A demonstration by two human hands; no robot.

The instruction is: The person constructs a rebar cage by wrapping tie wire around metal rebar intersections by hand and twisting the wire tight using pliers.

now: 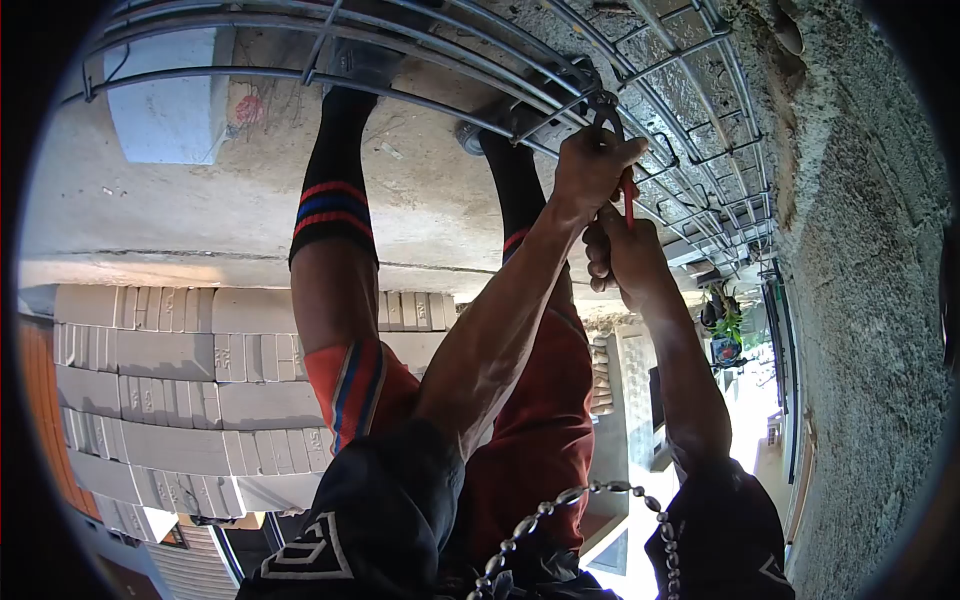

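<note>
Red-handled pincers point(628, 190) are at the rebar cage point(690, 150), their dark metal head against the crossing bars near my shoe. My left hand point(592, 170) is closed around the tool just below its head, thumb pointing right. Directly below it, my right hand point(628, 255) has its fingers curled at the lower end of the red handle. A wire tie at the jaws is too small to make out. Long bars of the cage run across the top of the view, in front of my shoes point(480, 135).
Stacked grey blocks point(165, 355) stand behind my legs, at lower left. A pale block-like piece point(165, 110) lies on the concrete floor point(150, 215). A rough cement wall point(860, 300) rises on the right, close to the cage. Potted greenery point(730, 325) is farther off.
</note>
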